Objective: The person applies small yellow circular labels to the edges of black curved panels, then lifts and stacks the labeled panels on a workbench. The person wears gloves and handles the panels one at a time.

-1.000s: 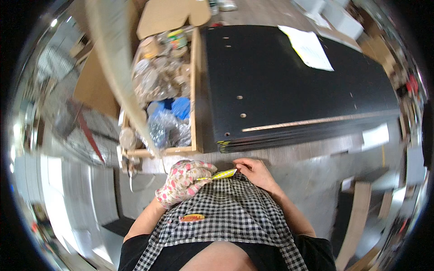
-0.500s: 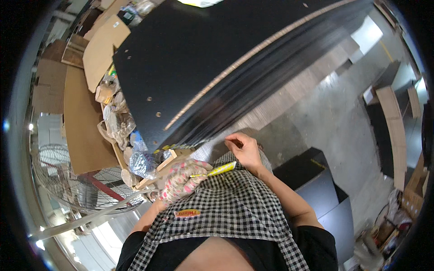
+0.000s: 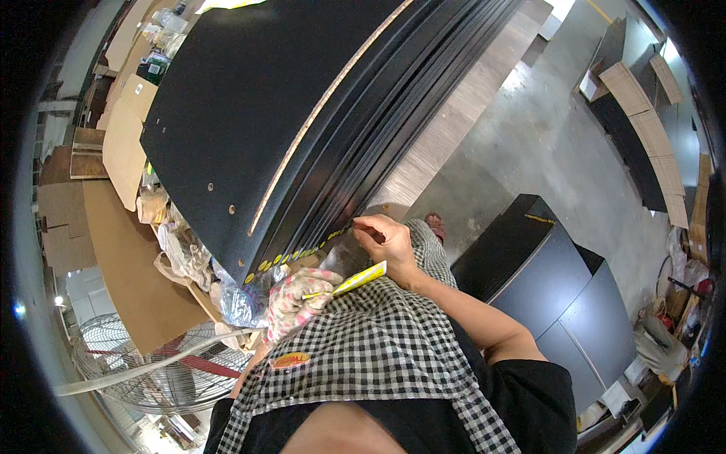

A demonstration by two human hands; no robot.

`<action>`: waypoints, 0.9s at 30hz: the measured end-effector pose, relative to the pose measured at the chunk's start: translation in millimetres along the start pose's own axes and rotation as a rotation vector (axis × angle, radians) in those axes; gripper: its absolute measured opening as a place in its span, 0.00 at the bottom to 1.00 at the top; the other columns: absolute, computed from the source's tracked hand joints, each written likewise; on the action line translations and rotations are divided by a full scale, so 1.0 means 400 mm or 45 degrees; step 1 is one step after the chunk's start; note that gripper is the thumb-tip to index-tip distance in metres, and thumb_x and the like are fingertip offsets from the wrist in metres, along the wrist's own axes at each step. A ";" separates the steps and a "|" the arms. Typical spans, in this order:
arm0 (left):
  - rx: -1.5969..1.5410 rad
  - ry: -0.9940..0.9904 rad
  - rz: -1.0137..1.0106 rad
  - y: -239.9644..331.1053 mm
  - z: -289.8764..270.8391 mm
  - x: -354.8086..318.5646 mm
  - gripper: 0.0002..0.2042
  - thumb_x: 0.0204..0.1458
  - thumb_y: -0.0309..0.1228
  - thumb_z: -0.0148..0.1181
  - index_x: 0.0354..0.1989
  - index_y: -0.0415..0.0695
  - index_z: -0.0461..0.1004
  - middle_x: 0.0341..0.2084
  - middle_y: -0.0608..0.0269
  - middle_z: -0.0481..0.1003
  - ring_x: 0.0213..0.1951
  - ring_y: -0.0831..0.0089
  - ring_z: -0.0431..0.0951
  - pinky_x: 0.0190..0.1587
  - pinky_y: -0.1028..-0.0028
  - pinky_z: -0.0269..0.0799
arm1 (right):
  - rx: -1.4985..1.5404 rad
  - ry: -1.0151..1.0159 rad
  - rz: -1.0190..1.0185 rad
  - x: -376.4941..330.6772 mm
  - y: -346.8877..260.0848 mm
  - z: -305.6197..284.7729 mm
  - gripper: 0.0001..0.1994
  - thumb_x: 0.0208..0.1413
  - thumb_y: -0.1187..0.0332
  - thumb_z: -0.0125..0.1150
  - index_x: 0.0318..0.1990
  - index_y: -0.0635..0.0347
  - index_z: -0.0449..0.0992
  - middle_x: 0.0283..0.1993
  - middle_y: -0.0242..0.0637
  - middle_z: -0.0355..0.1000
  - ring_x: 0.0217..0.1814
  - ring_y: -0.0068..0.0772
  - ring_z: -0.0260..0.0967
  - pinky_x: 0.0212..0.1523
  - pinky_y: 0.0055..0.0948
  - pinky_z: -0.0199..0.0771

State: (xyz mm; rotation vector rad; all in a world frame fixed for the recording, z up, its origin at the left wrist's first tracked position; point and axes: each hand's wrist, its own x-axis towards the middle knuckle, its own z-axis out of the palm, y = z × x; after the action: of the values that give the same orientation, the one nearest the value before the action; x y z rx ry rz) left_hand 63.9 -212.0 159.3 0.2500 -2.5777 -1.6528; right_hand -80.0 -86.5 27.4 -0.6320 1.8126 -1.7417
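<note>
My left hand (image 3: 299, 299), in a pale glove with pink spots, is closed around a folded strip of yellow round stickers (image 3: 361, 278) in front of my checked apron. My bare right hand (image 3: 387, 244) has thumb and forefinger pinched together, close to the near end of a stack of black panels (image 3: 333, 170). Whatever lies between those fingertips is too small to make out. A row of small yellow dots (image 3: 291, 259) runs along the near corners of the stacked panels. The top panel (image 3: 227, 113) has a few drilled holes and a raw, light-brown groove along its right side.
A box of crumpled plastic bags (image 3: 185, 253) and cardboard sheets (image 3: 125, 265) stand left of the stack. A caged fan (image 3: 159, 363) is at lower left. More black panels (image 3: 529, 280) rest on the concrete floor (image 3: 522, 136) at right, with another stack (image 3: 643, 129) beyond.
My view has turned, so the panel stack sits further left and steeper. My right hand has come closer to the panels' near corners. The sticker strip stays in my left hand.
</note>
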 end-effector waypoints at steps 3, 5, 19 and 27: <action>-0.128 -0.009 0.025 -0.027 0.001 -0.002 0.04 0.55 0.24 0.57 0.37 0.39 0.74 0.38 0.50 0.77 0.29 0.75 0.74 0.34 0.75 0.71 | 0.143 0.127 0.045 -0.007 -0.001 0.023 0.10 0.48 0.75 0.65 0.40 0.65 0.77 0.35 0.43 0.76 0.34 0.34 0.76 0.34 0.26 0.75; -0.263 -0.020 0.013 -0.042 0.001 -0.004 0.04 0.55 0.24 0.56 0.37 0.39 0.74 0.38 0.50 0.77 0.24 0.79 0.71 0.29 0.77 0.70 | 0.096 0.182 -0.006 -0.011 0.002 0.033 0.10 0.48 0.75 0.65 0.39 0.65 0.77 0.35 0.43 0.75 0.34 0.34 0.76 0.35 0.26 0.76; -0.023 -0.027 0.086 -0.040 -0.022 -0.040 0.07 0.57 0.21 0.52 0.43 0.42 0.71 0.39 0.51 0.76 0.35 0.70 0.75 0.38 0.74 0.71 | 0.486 0.133 0.418 -0.015 0.013 0.075 0.06 0.55 0.76 0.60 0.38 0.70 0.76 0.32 0.38 0.76 0.34 0.23 0.75 0.37 0.22 0.77; -0.114 -0.098 0.036 -0.071 -0.024 -0.038 0.07 0.56 0.21 0.53 0.42 0.44 0.73 0.36 0.53 0.76 0.28 0.74 0.72 0.32 0.75 0.70 | 0.468 0.187 0.384 -0.007 0.020 0.086 0.05 0.56 0.74 0.60 0.35 0.69 0.75 0.30 0.37 0.76 0.31 0.23 0.75 0.33 0.22 0.77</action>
State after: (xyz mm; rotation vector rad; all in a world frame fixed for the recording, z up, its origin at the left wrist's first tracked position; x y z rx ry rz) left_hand 83.2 -229.8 137.9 0.1464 -2.5402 -1.7966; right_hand -54.9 -109.8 19.1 -0.0790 1.5242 -1.8774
